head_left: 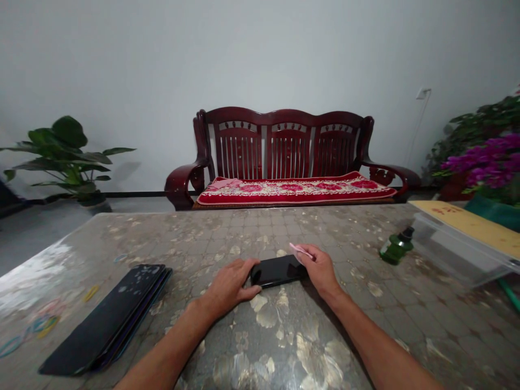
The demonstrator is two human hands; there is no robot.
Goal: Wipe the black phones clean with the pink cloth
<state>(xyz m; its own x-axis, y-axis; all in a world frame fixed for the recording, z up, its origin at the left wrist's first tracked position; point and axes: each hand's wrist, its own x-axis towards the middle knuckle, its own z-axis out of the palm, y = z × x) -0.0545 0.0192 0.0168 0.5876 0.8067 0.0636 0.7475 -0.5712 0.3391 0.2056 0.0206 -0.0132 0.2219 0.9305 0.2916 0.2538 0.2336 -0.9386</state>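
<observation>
Left hand (pixel 233 283) holds the left end of a black phone (pixel 276 272) between thumb and fingers, below the middle of the frame; the right hand (pixel 323 271) pinches a pink cloth (pixel 299 251) at the phone's right end. Patterned tabletop (pixel 227 233) stretches from the phone to the far edge, and sideways to a dark stack (pixel 109 319) at lower left and a green bottle (pixel 396 249) at right. Beside the bottle, a clear box (pixel 436 252) bears a yellow sheet (pixel 471 222); its contents are indistinct.
</observation>
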